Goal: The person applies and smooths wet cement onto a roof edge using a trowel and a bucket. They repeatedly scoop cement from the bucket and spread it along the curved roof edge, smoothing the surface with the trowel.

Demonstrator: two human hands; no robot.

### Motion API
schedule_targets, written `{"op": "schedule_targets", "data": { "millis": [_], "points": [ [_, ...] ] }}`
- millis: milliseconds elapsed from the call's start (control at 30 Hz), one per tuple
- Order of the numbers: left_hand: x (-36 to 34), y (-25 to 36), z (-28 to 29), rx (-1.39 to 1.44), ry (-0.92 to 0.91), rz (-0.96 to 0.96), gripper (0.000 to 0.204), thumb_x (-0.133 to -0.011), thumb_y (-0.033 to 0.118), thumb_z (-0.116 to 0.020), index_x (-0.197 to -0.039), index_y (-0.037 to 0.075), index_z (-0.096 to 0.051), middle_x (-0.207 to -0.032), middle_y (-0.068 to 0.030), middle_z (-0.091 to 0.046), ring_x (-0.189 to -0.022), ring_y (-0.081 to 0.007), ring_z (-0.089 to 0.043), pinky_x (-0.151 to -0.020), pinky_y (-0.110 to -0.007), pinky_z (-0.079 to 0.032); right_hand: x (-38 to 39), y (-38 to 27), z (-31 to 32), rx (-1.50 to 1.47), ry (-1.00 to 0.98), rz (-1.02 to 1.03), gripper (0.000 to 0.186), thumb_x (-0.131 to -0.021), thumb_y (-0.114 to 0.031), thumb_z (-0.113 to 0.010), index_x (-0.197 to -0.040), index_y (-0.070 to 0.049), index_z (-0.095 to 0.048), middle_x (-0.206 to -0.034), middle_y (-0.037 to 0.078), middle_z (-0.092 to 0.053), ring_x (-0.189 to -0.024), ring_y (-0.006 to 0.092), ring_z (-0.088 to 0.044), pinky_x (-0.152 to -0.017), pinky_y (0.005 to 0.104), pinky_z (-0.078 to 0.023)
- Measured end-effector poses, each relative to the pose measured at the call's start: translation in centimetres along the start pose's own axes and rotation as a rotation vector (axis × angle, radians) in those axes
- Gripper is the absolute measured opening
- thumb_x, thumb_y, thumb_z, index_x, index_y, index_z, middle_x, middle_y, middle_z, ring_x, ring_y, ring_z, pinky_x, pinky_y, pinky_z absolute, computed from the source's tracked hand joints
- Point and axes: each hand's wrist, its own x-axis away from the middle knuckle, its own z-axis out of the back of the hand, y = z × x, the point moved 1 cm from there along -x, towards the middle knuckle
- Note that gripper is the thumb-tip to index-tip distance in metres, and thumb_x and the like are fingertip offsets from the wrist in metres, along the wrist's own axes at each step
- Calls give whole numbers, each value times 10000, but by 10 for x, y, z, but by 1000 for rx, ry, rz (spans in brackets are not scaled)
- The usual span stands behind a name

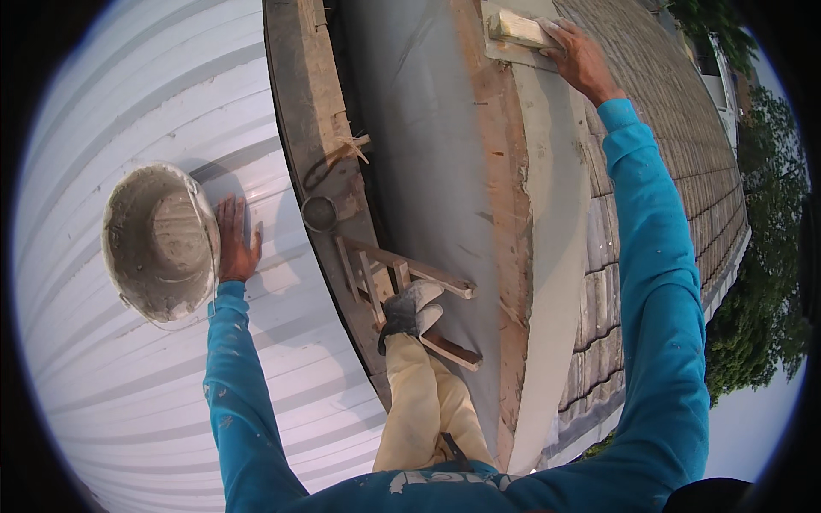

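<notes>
While the wooden-handled float [519, 31] is gripped at the handle's right end by the fingers of the right hand [585, 61], its plate is held over the grey mortar band [554, 214]. The left hand [237, 238] is opened out, thumb apart, just right of the mortar-coated bucket [175, 235]; whether the bucket is touched cannot be told.
</notes>
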Motion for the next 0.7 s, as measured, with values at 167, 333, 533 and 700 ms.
{"op": "schedule_targets", "data": {
  "millis": [167, 333, 533, 700],
  "points": [
    [-5, 1, 1, -18, -24, -22, 689, -925, 245, -584, -1535, 94, -300, -1601, -128, -267, -1494, -338, -202, -1234, -496, -153, -93, 50, -23, 65, -49, -154, 511, -853, -150, -722, -1339, -86, -581, -1351, 172, -574, -1258, 356, -532, -1043, 451, -456],
    [-4, 1, 1, -19, -14, -12, 657, -935, 237, -570, -1534, 129, -325, -1588, -120, -302, -1481, -330, -246, -1233, -480, -165, -100, 39, -19, 20, -145, -116, 510, -844, -141, -725, -1331, -84, -588, -1345, 174, -577, -1240, 357, -543, -1036, 446, -462],
    [0, 3, 0, -69, -12, -2, 633, -946, 248, -571, -1527, 144, -343, -1584, -98, -321, -1475, -310, -270, -1232, -468, -178, -27, 16, 10, -22, -243, 43, 508, -833, -130, -729, -1322, -82, -596, -1338, 177, -580, -1219, 359, -556, -1027, 439, -468],
    [-2, 1, -1, -69, -33, 13, 647, -943, 247, -565, -1536, 156, -322, -1585, -92, -316, -1481, -293, -257, -1244, -468, -154, 79, 1, 47, -70, -338, 121, 508, -825, -120, -731, -1314, -80, -603, -1333, 180, -582, -1202, 360, -567, -1020, 434, -473]
  ]
}}
